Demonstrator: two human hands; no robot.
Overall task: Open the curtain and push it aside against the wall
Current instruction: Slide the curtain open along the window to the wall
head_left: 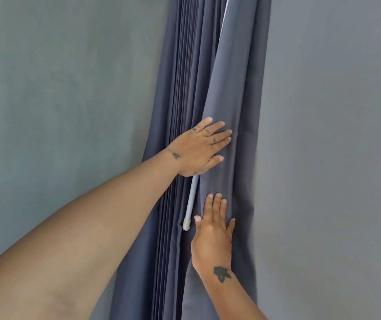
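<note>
The blue-grey curtain (226,93) hangs bunched in tight vertical folds in the corner between two grey walls. My left hand (200,150) lies flat on its outer fold, fingers spread and pointing right. Lower down, my right hand (215,229) presses flat on the same fold, fingers pointing up. Neither hand grips the cloth. A pale grey draw rod (190,203) hangs among the folds between my hands, its capped end just left of my right thumb.
A grey wall (58,100) fills the left side and another grey wall (335,135) the right. A thin strip of white shows behind the curtain (226,12) at the top.
</note>
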